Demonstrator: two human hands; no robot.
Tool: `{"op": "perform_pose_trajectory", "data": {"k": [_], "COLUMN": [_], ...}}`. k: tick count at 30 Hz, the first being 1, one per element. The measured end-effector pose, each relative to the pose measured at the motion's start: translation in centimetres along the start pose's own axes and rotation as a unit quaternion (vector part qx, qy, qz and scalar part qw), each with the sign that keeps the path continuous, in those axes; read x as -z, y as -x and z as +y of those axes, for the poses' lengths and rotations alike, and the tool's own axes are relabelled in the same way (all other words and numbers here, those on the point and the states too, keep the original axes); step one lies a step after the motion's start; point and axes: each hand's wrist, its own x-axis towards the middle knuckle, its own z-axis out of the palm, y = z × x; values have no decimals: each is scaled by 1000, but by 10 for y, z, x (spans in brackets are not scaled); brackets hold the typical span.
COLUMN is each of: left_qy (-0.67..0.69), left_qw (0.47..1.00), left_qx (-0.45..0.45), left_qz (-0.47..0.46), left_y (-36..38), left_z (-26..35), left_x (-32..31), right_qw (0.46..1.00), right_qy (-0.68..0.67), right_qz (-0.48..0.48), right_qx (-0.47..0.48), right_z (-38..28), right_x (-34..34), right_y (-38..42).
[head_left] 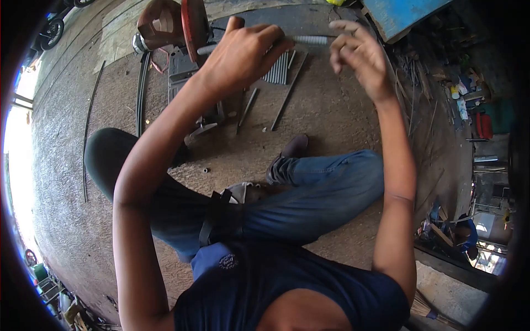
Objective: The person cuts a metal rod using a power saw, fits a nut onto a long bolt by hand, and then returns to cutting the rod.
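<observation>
My left hand (248, 48) is closed around a grey ribbed rod (310, 40), which looks threaded. The rod lies roughly level across the top of the view, and its middle is hidden by my fingers. Just past the rod's right end, my right hand (358, 55) is raised with its fingers bent and apart, holding nothing. Beneath the rod, several short ribbed rods (277, 70) lie side by side on the ground. To the left of my left hand stands a cut-off saw with a red guard (193, 27) and a grey base (181, 69).
Loose thin bars (290, 91) and a long dark bar (93, 121) lie on the dirt floor (72, 220). A small metal ring (206, 170) rests near my legs. A blue metal box (406, 16) stands at upper right. Another person (466, 234) is far right among clutter.
</observation>
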Motion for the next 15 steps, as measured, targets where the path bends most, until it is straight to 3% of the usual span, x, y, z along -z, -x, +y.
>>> {"op": "perform_pose_trajectory", "data": {"k": [3, 6, 10, 13, 15], "left_qy": [-14, -12, -25, -21, -1], "left_qw": [1000, 1000, 999, 1000, 1000], "left_qx": [-17, -21, -15, -7, -18], "left_qz": [8, 12, -14, -12, -20], "left_y": [2, 5, 7, 9, 11], "left_z": [-5, -9, -13, -19, -23], "left_x": [0, -3, -4, -8, -8], "right_qw": [996, 994, 993, 980, 965], "right_qy": [-51, -89, -62, -25, -15], "right_qz": [51, 39, 66, 153, 166], "right_qx": [-44, -59, -82, -124, -200], "right_z": [18, 25, 44, 69, 100], "right_x": [14, 15, 14, 4, -4], "right_y": [3, 5, 8, 10, 16]}}
